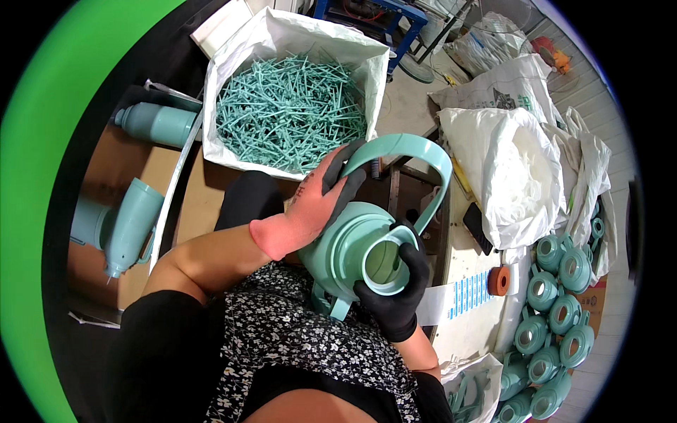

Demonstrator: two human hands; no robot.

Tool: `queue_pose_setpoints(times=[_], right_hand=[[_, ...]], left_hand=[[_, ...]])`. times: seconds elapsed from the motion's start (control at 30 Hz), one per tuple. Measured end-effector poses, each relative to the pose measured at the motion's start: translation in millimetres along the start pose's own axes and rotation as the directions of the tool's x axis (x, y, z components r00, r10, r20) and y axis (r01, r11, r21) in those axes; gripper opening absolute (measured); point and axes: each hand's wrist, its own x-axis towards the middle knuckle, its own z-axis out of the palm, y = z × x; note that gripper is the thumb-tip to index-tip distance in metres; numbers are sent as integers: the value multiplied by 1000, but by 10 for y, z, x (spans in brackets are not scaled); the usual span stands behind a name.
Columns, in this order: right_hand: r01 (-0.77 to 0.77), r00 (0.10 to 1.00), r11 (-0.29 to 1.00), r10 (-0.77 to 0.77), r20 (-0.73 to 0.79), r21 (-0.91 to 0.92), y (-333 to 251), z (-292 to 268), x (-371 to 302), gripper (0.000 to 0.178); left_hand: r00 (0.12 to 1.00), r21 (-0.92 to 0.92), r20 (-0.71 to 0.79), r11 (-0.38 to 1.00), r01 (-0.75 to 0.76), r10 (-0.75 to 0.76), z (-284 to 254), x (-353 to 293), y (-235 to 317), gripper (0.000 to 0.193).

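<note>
My left hand (310, 201), in a coral glove with dark grey fingers, is closed round one end of a curved teal plastic handle (412, 146). The handle arches to the right, and its other end passes behind my right hand, so I cannot tell whether it is joined there. My right hand (402, 292), in a black glove, grips the round neck of a teal plastic jug shell (337, 236) over my lap. Its thumb and fingers lie at the rim of the open mouth, which faces up toward me. A floral apron (282, 352) shows beneath the shell.
Ahead, a white-lined box (384, 70) holds many thin teal plastic sticks. Teal bottle shells (134, 222) lie in a carton at left. At right are a white sack (465, 141) of pale parts, a phone (477, 227), an orange-brown tape roll (498, 280) and several teal jug tops (543, 290).
</note>
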Motion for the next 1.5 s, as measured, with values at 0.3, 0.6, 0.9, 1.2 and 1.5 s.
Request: queue_pose_setpoints(times=[0.3,0.6,0.9,1.2,1.5], right_hand=[[24,975,997,-6,-224,78,133,-555,-209,88],[-597,605,724,689,-398,346,453,-1474,-596,46],[-145,186,982,-97,-978,-124,-485,-3942,-1261,60],[-328,-515,931,-317,-796,-159,-2177,-5355,-3835,72],[-464,-632,863,-163,-758,201,-1979,-5318,-5130,81]], left_hand=[[794,35,543,952,304,-274,-187,47,-554,47],[781,522,523,596,-609,340,-185,168,183,48],[922,288,343,913,-288,182,-21,253,107,47],[677,590,699,347,-729,232,51,1,-10,47],[785,706,582,346,-617,212,-342,108,-243,45]])
